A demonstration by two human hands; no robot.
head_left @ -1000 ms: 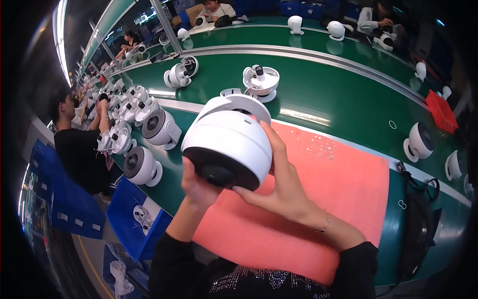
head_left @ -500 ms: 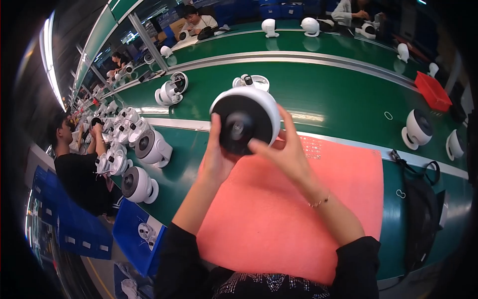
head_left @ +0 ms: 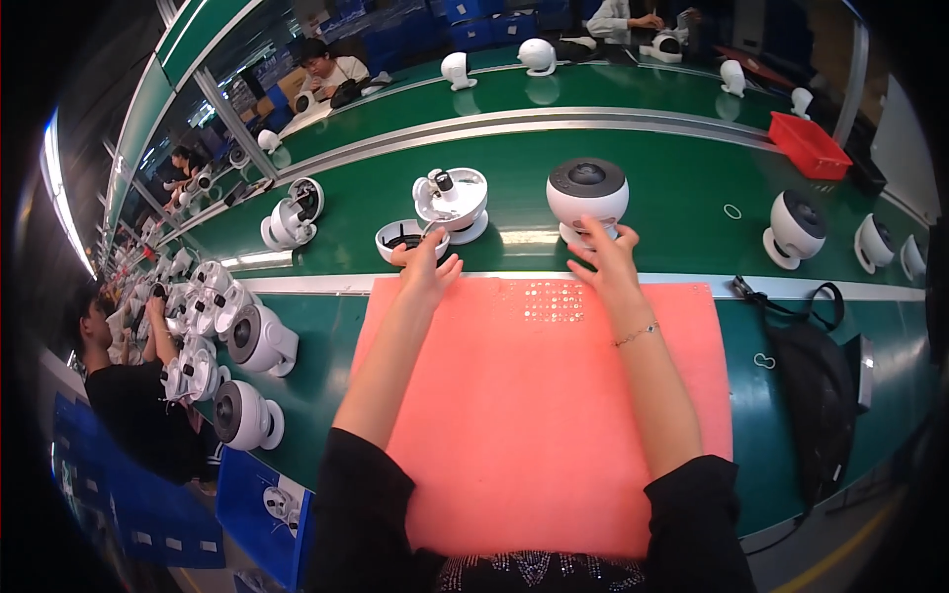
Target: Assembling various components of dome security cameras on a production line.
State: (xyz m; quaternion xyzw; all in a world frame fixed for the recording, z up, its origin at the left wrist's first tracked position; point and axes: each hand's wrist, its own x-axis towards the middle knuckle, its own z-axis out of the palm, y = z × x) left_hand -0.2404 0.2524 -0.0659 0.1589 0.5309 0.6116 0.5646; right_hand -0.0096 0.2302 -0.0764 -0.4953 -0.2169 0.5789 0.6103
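Note:
A white round-headed camera (head_left: 585,206) with a black face stands on the green conveyor belt beyond the mat, its face tilted upward. My right hand (head_left: 608,262) is at its near side with fingers apart; whether the fingertips still touch it I cannot tell. Further left, my left hand (head_left: 423,269) reaches to the near rim of a white cup-shaped shell (head_left: 390,247) with a dark inside, fingers spread. Right behind that shell sits an opened white camera body (head_left: 460,206) with a black part showing inside.
A pink mat (head_left: 534,425) with small metal pieces (head_left: 554,301) lies before me. Cameras (head_left: 259,341) and opened housings crowd the left, near a seated co-worker (head_left: 129,381) and a blue bin (head_left: 247,524). Rightward are more cameras (head_left: 796,229), a red tray (head_left: 806,146) and a black bag (head_left: 816,395).
The camera that both hands held above the mat now stands on the belt. My hands have moved apart, the left one over to the white shell. The whole view has shifted.

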